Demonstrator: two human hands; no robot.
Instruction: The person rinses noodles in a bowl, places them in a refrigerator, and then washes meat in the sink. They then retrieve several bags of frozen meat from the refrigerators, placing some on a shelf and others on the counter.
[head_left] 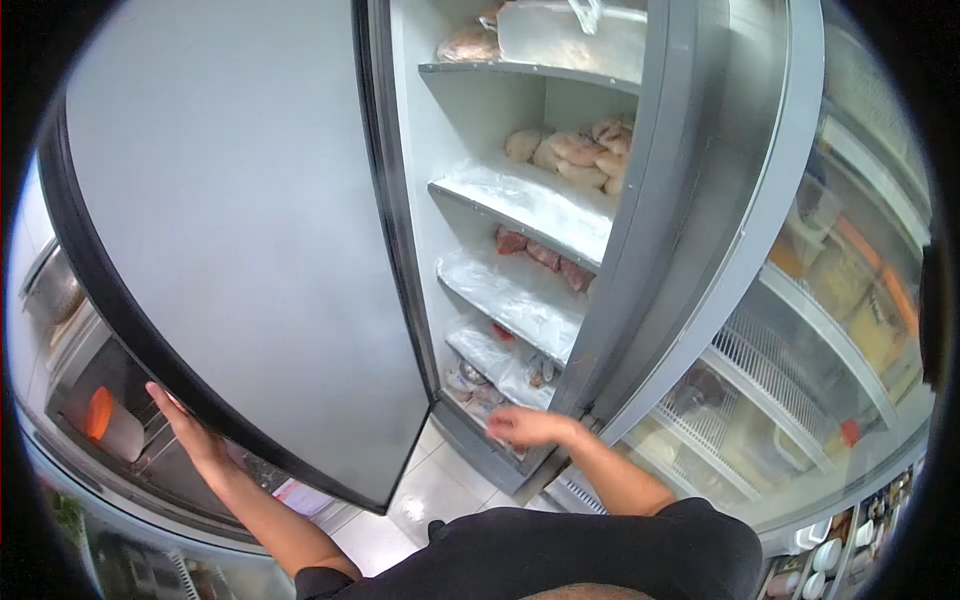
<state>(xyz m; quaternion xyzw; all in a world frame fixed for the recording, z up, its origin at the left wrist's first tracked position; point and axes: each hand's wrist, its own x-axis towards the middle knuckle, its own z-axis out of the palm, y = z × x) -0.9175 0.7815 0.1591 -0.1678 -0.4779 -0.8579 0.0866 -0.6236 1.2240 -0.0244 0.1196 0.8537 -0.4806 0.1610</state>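
Note:
My left hand (192, 437) lies against the black-edged outer rim of the swung-out freezer door (240, 200), fingers stretched out. Low in front of the cabinet opening is my right hand (527, 427), its fingers curled in and slightly blurred, with nothing visible in them. Behind it, the lowest compartment holds bagged items (470, 385) that I cannot identify. Higher up, dark red meat pieces (543, 256) sit on a shelf under a plastic-covered shelf (530, 207). Pale pieces that look like raw poultry (575, 155) rest above that.
To the right stands a glass-fronted fridge (780, 370) with wire shelves and food containers. A white container with an orange lid (118, 428) is at the left beyond the door. White floor tiles (425, 495) show below. On the top shelf is a translucent bin (575, 42).

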